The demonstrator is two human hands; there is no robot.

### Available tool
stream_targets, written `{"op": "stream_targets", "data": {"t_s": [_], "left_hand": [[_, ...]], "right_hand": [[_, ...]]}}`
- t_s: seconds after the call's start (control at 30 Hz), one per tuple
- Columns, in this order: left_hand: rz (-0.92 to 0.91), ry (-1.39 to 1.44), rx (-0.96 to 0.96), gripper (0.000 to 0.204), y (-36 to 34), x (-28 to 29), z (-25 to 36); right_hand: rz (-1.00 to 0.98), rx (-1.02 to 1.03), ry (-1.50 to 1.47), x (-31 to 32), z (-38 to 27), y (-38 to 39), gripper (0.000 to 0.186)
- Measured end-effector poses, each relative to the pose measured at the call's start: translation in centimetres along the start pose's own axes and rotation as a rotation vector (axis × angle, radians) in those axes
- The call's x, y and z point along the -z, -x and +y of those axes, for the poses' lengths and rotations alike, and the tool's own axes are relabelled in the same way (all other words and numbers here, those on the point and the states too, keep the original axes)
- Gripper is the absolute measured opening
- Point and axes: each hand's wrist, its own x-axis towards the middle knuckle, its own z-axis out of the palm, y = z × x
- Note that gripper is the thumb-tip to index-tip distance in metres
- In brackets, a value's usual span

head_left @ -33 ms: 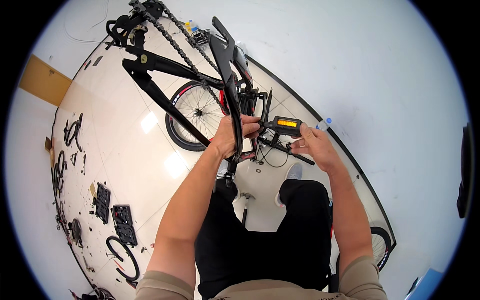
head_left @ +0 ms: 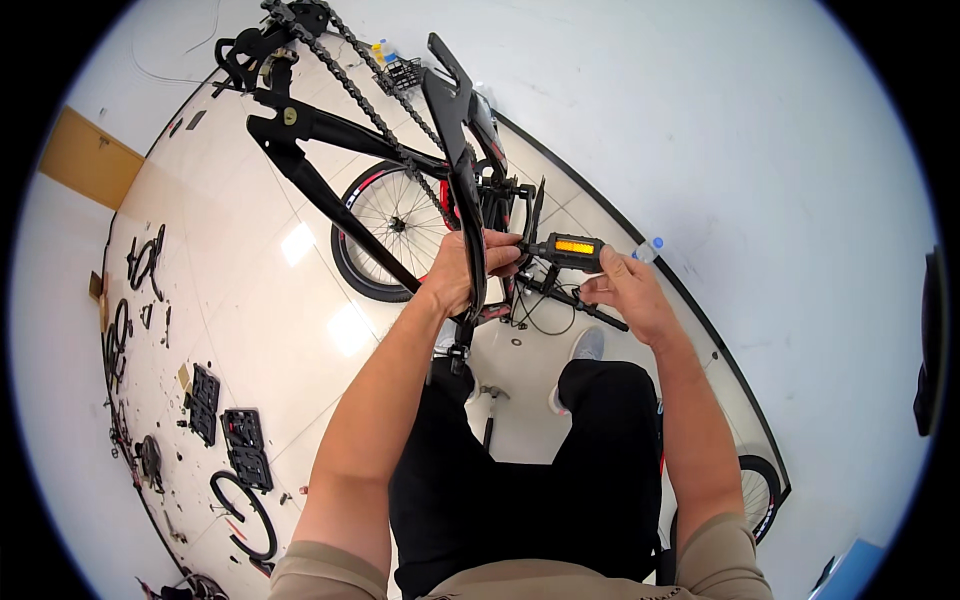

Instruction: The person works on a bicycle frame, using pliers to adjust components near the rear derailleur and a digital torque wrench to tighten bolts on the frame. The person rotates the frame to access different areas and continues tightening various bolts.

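Observation:
A black bicycle pedal (head_left: 566, 252) with an amber reflector lies level in front of me. My right hand (head_left: 635, 295) grips its outer end, thumb on top and fingers curled below. Reaching behind a glossy black frame tube (head_left: 462, 180), my left hand (head_left: 458, 272) pinches the end of a black crank arm (head_left: 532, 222) beside the pedal's inner end. The tube partly covers that hand, and its fingertips hide the joint between pedal and crank. A bicycle chain (head_left: 365, 107) hangs along the bicycle frame (head_left: 340, 130).
Behind the frame lies a wheel (head_left: 397, 226). A hammer (head_left: 490, 395) rests between my feet. Open black tool cases (head_left: 247, 448) and loose bicycle parts are spread over the floor at left. A plastic bottle (head_left: 648, 250) stands by the white wall (head_left: 760, 180) at right.

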Motion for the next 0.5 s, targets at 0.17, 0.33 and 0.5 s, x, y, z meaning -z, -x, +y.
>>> {"op": "stream_targets", "data": {"t_s": [0.17, 0.33, 0.5], "left_hand": [[-0.008, 0.06, -0.012, 0.029, 0.0, 0.4, -0.2], [-0.003, 0.076, -0.022, 0.03, 0.2, 0.1, 0.1], [0.007, 0.059, -0.023, 0.03, 0.8, 0.2, 0.6]], "right_hand": [[0.153, 0.166, -0.013, -2.4, -0.2, 0.2, 0.062], [0.135, 0.002, 0.092, -2.2, -1.1, 0.4, 0.054], [0.067, 0.109, 0.015, -3.1, -2.6, 1.7, 0.045]]}}
